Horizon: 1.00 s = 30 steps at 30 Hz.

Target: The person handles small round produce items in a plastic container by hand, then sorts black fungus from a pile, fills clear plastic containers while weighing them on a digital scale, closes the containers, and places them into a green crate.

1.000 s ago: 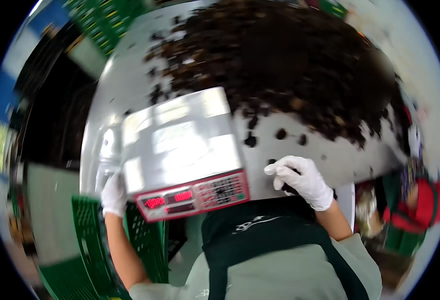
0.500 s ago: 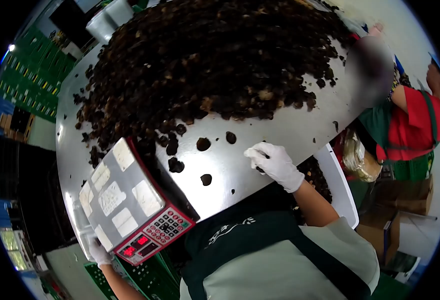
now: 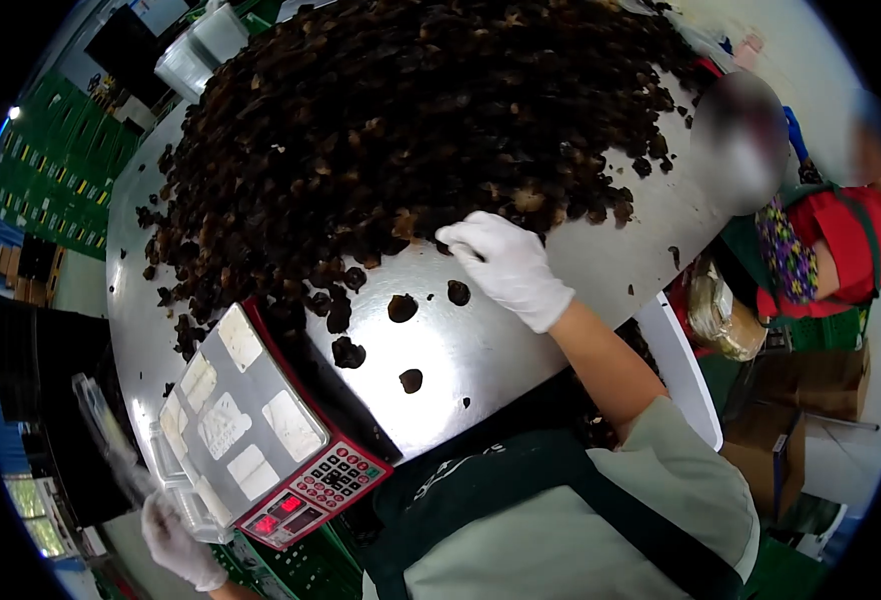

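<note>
My right hand (image 3: 509, 268), in a white glove, reaches over the metal table to the near edge of a heap of dark brown mushroom-like pieces (image 3: 391, 130). Its fingers are pressed together; whatever they may hold is hidden. Low at the left, my gloved left hand (image 3: 179, 548) is closed at the edge of a clear plastic container (image 3: 201, 515), whose raised, lid-like part (image 3: 111, 440) is blurred. Beside it stands a red and grey digital scale (image 3: 246, 420) with worn white stickers on its plate. A few loose pieces (image 3: 402, 307) lie between scale and right hand.
The metal table (image 3: 441, 390) has a rounded edge. A white bin (image 3: 696, 385) sits under its right side. Stacked clear tubs (image 3: 196, 60) stand at the far left, green crates (image 3: 56, 170) beyond. A person in red (image 3: 841, 250) is at the right, near cardboard boxes (image 3: 766, 460).
My right hand has moved forward and left, from the near table edge to the heap. My left hand has dropped down and left, and a clear plastic flap has swung up beside it.
</note>
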Tool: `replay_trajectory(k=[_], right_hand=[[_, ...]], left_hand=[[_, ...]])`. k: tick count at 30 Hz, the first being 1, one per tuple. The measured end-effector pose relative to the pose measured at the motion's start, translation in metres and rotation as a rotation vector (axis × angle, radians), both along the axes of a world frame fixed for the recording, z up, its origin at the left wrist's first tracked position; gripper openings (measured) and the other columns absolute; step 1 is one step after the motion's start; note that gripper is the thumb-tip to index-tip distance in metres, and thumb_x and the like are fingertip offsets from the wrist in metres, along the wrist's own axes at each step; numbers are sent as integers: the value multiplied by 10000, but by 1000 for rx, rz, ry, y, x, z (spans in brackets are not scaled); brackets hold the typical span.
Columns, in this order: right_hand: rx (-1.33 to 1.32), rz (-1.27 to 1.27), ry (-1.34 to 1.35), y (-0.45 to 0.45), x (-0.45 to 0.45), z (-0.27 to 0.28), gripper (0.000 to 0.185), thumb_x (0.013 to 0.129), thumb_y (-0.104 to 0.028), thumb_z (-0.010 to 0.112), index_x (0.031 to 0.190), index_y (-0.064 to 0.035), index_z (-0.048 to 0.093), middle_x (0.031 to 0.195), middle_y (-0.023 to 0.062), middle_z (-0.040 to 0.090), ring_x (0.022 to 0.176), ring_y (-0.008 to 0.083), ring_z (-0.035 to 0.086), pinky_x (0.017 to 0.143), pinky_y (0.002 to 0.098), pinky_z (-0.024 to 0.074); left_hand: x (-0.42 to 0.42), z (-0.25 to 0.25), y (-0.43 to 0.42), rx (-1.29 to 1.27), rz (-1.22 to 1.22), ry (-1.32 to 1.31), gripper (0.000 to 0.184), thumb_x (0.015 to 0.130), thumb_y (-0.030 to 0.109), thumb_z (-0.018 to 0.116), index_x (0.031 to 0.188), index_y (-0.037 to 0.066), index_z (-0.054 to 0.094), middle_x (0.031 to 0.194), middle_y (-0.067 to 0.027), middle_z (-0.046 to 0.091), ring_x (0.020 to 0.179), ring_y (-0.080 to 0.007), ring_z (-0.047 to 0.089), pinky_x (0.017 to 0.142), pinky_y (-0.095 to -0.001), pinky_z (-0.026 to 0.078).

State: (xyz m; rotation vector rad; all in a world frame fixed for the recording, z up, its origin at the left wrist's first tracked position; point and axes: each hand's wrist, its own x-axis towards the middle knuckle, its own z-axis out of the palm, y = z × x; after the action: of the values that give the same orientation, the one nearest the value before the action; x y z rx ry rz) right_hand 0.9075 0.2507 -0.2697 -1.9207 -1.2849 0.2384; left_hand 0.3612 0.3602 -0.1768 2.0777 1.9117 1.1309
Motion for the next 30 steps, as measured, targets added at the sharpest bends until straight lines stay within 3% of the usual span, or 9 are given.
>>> replay_trajectory(k=[4,7,10,12,15,23,26,28,30], right_hand=[[-292,101,-370,68,-12,-19,242,956,-252,618,1152,-110,613,956,91,709,910,237,692,706,404,558],[-376,4,-528,98,3,-46,128,914,-196,618,982,-100,667,790,80,714,744,282,708,634,398,553],[-31,-41,207,84,14,-27,195,899,-184,664,1018,-57,751,754,93,718,689,264,715,573,373,554],[21,46,978,63,21,1,247,915,-204,707,1040,7,737,675,1,639,547,55,556,480,219,423],[51,45,1063,31,33,7,237,943,-221,682,1027,-4,728,633,-3,584,505,44,460,445,200,336],[-56,48,981,-151,76,27,196,895,-145,692,961,38,717,662,47,624,528,71,513,483,233,370],[-419,-164,729,-196,79,53,282,866,-92,707,1139,-23,730,730,19,680,529,34,482,487,212,370],[-212,-323,671,-188,71,49,363,874,-98,715,1232,-39,700,786,-4,681,582,28,502,528,203,392],[21,-273,385,-154,74,24,479,890,-234,738,1322,-48,646,928,-12,652,894,96,596,867,280,494]], left_hand=[[66,-31,-29,-168,-266,189,380,893,-48,665,1269,4,655,1104,-101,708,900,-161,634,782,-286,520],[110,-29,-51,-233,-357,153,473,874,-14,701,1337,46,622,1098,-117,683,850,-172,610,728,-276,501],[137,-12,-72,-23,-371,211,544,851,-3,712,1377,58,589,1134,-126,656,842,-190,599,711,-286,498],[145,-10,-81,35,-333,187,554,850,13,716,1385,52,577,1211,-144,639,872,-223,615,721,-316,511],[155,-14,-85,58,-403,254,540,842,-11,708,1364,56,587,1272,-163,628,966,-279,641,750,-347,517],[195,-35,-92,294,-772,330,494,761,-117,687,1214,77,666,1166,-148,654,948,-323,662,762,-360,547],[203,-51,-93,285,-810,293,506,754,-117,705,1215,88,674,1159,-137,652,944,-317,666,747,-356,553],[208,-55,-95,262,-811,273,515,751,-116,713,1220,94,678,1159,-134,651,946,-313,667,742,-358,556],[217,-54,-93,307,-813,222,526,756,-120,708,1230,105,683,1161,-128,649,941,-311,666,745,-361,555]])
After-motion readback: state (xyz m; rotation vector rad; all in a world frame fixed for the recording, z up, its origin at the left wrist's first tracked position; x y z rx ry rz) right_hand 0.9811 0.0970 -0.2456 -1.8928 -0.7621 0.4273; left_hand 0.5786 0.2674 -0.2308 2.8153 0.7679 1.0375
